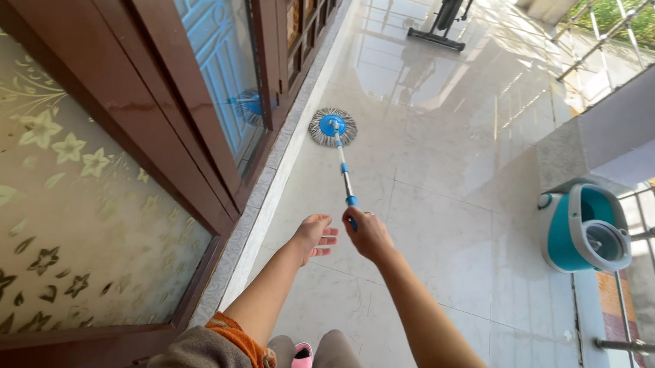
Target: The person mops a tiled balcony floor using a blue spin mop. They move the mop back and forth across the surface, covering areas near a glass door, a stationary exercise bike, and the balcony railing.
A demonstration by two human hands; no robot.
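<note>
Bright daylight floods in from the upper right, throwing glare and railing shadows across the glossy pale tiled floor (434,137); wide-angle distortion bends the edges.

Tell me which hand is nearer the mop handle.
Right. The right hand grips the end of the mop handle; the left hand hovers open beside it, apart.

I saw no packages, labels, signs or screens around me — nothing of that kind anywhere in my view.
</note>
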